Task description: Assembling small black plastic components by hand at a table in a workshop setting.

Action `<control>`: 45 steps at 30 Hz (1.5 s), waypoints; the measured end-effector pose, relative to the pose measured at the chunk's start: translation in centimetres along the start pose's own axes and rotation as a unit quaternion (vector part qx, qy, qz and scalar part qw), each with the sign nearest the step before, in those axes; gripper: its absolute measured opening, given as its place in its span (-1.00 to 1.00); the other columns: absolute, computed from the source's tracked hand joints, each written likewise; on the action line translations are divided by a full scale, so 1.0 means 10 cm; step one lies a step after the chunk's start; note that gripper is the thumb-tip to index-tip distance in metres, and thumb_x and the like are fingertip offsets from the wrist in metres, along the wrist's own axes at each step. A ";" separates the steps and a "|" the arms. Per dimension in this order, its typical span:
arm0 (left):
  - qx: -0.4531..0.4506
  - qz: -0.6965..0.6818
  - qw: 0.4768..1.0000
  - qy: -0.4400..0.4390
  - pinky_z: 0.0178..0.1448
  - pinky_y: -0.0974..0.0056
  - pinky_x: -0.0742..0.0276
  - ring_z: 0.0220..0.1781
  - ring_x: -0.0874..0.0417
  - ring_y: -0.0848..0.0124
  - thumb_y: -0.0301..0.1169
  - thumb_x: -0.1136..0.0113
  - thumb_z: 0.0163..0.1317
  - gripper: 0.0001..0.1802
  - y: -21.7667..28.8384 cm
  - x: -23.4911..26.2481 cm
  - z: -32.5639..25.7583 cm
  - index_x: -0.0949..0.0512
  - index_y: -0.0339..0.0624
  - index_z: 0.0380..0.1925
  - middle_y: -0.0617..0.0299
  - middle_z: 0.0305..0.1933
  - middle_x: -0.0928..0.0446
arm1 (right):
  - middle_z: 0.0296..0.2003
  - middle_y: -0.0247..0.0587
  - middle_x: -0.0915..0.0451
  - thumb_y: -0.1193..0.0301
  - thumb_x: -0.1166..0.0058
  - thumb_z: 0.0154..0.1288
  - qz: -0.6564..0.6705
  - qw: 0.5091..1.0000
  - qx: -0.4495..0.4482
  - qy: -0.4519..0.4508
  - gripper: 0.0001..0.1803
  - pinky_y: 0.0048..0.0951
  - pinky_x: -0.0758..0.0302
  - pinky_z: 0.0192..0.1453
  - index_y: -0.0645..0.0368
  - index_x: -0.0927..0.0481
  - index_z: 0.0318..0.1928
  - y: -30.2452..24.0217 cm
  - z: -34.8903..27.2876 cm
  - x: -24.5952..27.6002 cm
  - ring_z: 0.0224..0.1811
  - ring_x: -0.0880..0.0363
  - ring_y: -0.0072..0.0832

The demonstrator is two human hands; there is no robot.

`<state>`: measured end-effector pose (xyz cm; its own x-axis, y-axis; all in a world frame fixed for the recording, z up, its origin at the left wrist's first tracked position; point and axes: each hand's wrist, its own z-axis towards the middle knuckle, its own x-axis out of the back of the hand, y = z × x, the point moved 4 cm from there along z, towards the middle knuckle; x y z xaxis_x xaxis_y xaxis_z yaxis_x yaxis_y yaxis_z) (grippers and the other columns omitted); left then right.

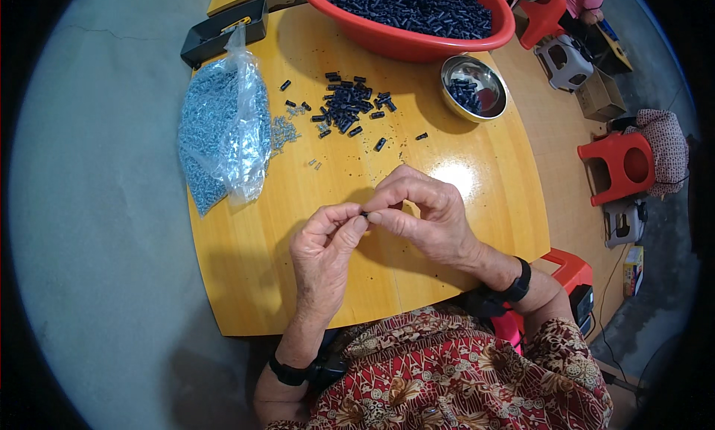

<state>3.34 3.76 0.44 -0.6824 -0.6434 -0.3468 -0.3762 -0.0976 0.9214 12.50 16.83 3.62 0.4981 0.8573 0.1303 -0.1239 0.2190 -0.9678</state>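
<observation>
Both hands meet over the middle of the yellow wooden table, fingertips pressed together around one small dark part; the left hand pinches it between thumb and forefinger, and the right hand closes on it from the other side, fingers curled over the top — the part itself is nearly swallowed by the fingertips, so its shape is hard to tell; each wrist carries a black band, and a red patterned garment fills the lower edge; further up the table, a loose heap of small black cylinders lies scattered, with a few strays trailing toward the hands; to its left sits a clear plastic bag stuffed with tiny silvery pieces, some spilled just beside it; to the right of the heap stands a round steel bowl holding a small clutch of the same black cylinders; behind it all, a big red basin brims with them — hundreds, by the look of it; a black tray rests at the far left corner of the table; off to the right, on the floor, a red plastic stool stands beside a white one, well apart from the hands.
</observation>
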 end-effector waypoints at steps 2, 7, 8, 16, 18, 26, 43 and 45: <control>-0.001 0.008 1.000 0.007 0.04 0.44 -0.51 -0.13 -0.61 0.54 -0.54 -0.19 0.32 -0.83 0.00 0.00 0.00 -0.57 -0.36 -0.11 0.24 -0.19 -0.63 | -0.34 -0.25 -0.59 0.57 -0.21 0.20 -0.027 0.999 0.025 0.005 -0.91 -0.49 -0.49 -0.22 0.24 -0.66 -0.26 -0.02 0.00 -0.01 -0.29 -0.57 -0.50; -0.018 0.008 1.000 0.015 0.04 0.44 -0.51 -0.14 -0.61 0.55 -0.53 -0.18 0.33 -0.84 0.03 -0.01 -0.02 -0.58 -0.36 -0.12 0.24 -0.19 -0.63 | -0.33 -0.17 -0.60 0.57 -0.25 0.13 -0.205 0.965 0.162 0.029 -0.83 -0.37 -0.52 -0.20 0.24 -0.65 -0.21 -0.14 -0.04 -0.03 -0.26 -0.59 -0.29; -0.012 0.011 1.000 0.003 0.04 0.44 -0.51 -0.13 -0.61 0.55 -0.53 -0.18 0.34 -0.84 0.05 -0.02 -0.01 -0.58 -0.36 -0.12 0.24 -0.19 -0.63 | -0.32 -0.15 -0.60 0.56 -0.27 0.11 -0.203 0.967 0.152 0.038 -0.80 -0.34 -0.52 -0.19 0.24 -0.65 -0.20 -0.14 -0.04 -0.01 -0.25 -0.59 -0.24; 0.016 -0.043 0.999 0.009 0.04 0.45 -0.51 -0.13 -0.63 0.54 -0.51 -0.20 0.32 -0.83 -0.03 -0.01 -0.01 -0.59 -0.35 -0.13 0.23 -0.19 -0.65 | -0.32 -0.18 -0.58 0.54 -0.29 0.05 -0.234 0.948 0.217 0.019 -0.76 -0.32 -0.50 -0.19 0.22 -0.63 -0.21 -0.19 -0.04 0.00 -0.28 -0.55 -0.26; 0.020 -0.058 0.998 0.007 0.01 0.47 -0.50 -0.16 -0.61 0.57 -0.52 -0.21 0.32 -0.84 -0.02 -0.04 -0.02 -0.60 -0.33 -0.13 0.25 -0.20 -0.64 | -0.31 -0.19 -0.58 0.53 -0.29 0.02 -0.262 0.935 0.240 0.011 -0.74 -0.32 -0.49 -0.18 0.21 -0.62 -0.21 -0.21 -0.04 0.01 -0.28 -0.54 -0.26; 0.037 -0.078 0.996 0.007 -0.01 0.49 -0.48 -0.17 -0.57 0.59 -0.53 -0.21 0.31 -0.84 -0.10 0.01 -0.04 -0.61 -0.33 -0.13 0.29 -0.20 -0.62 | -0.26 -0.24 -0.56 0.42 -0.35 -0.10 -0.331 0.899 0.286 -0.035 -0.62 -0.30 -0.46 -0.14 0.17 -0.60 -0.19 -0.18 -0.05 0.01 -0.16 -0.53 -0.27; 0.118 -0.052 0.988 -0.088 0.07 0.30 -0.46 -0.11 -0.58 0.50 -0.40 -0.12 0.39 -0.83 -0.07 -0.01 -0.03 -0.58 -0.25 -0.15 0.25 -0.14 -0.62 | -0.32 -0.23 -0.55 0.39 -0.39 -0.11 -0.346 0.879 0.329 -0.007 -0.62 -0.31 -0.46 -0.14 0.19 -0.58 -0.23 -0.22 -0.08 0.00 -0.18 -0.56 -0.30; 0.123 -0.115 0.983 -0.068 0.05 0.32 -0.46 -0.13 -0.58 0.50 -0.39 -0.14 0.38 -0.84 -0.05 -0.04 -0.04 -0.59 -0.24 -0.17 0.26 -0.16 -0.62 | -0.33 -0.23 -0.55 0.39 -0.40 -0.10 -0.330 0.887 0.323 -0.003 -0.62 -0.32 -0.46 -0.14 0.20 -0.58 -0.22 -0.22 -0.06 0.01 -0.19 -0.56 -0.30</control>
<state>4.08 3.79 0.18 -0.6333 -0.5169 -0.5760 -0.6583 -0.0315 0.7521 13.34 16.13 5.63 0.6406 0.4450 0.6258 -0.2737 0.8938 -0.3553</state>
